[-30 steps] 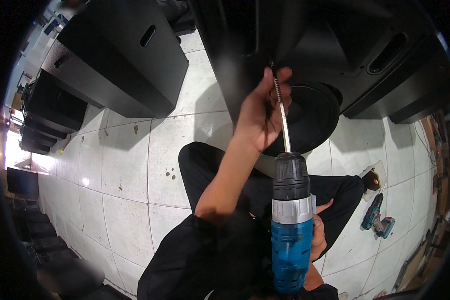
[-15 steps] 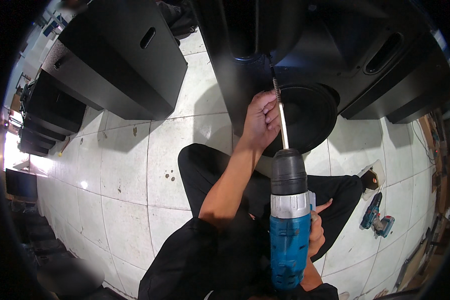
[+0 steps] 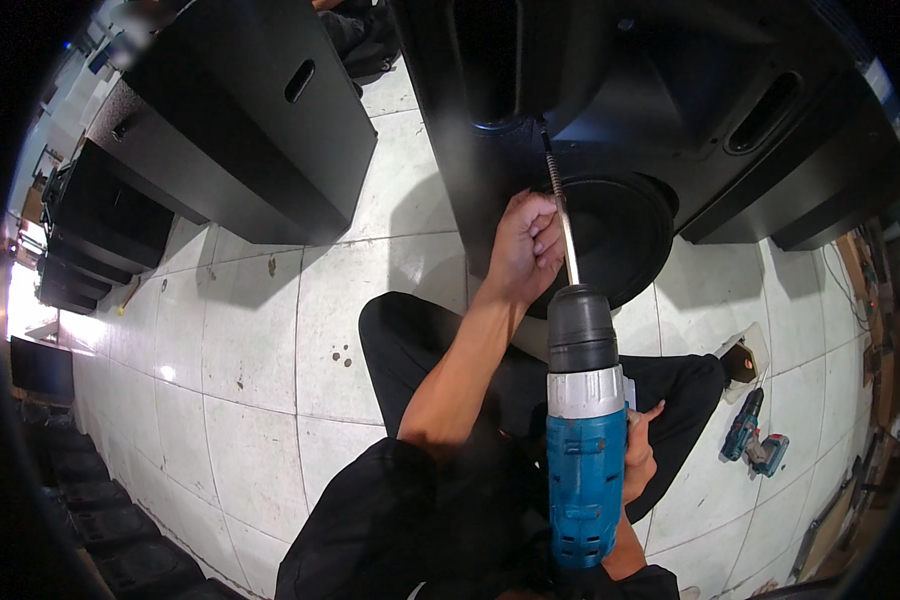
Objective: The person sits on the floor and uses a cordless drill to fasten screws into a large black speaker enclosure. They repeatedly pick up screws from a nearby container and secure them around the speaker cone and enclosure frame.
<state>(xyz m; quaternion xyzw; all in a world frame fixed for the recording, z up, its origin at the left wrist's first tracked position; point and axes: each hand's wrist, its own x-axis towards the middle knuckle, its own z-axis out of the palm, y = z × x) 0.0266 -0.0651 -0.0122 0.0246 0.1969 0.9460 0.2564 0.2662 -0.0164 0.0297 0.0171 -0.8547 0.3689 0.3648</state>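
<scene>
A blue cordless drill [image 3: 585, 470] with a black chuck and a silver collar points away from me, and my right hand [image 3: 641, 455] is wrapped round its handle. From the chuck runs a long driver bit [image 3: 570, 250], with a spring-like section near its far end. Its tip meets a black speaker cabinet [image 3: 610, 80] beside an oblong recess; whether a screw sits there is too small to tell. Curled beside the bit's shaft is my left hand [image 3: 525, 245], closed, its finger contents hidden. Below the tip, a round black speaker cone [image 3: 610, 235] lies against the cabinet.
On the tiled floor [image 3: 250, 340] at the right lies a second cordless drill [image 3: 753, 435], near a small open box [image 3: 742, 360]. Tall black cabinets [image 3: 260, 130] stand at the left. Another black cabinet [image 3: 800, 190] is at the right, and more dark speakers line the left edge.
The drill has moved slightly forward and right, with its chuck nearer the cabinet. My left hand stays beside the shaft, slightly lower in view. The whole view has shifted a little.
</scene>
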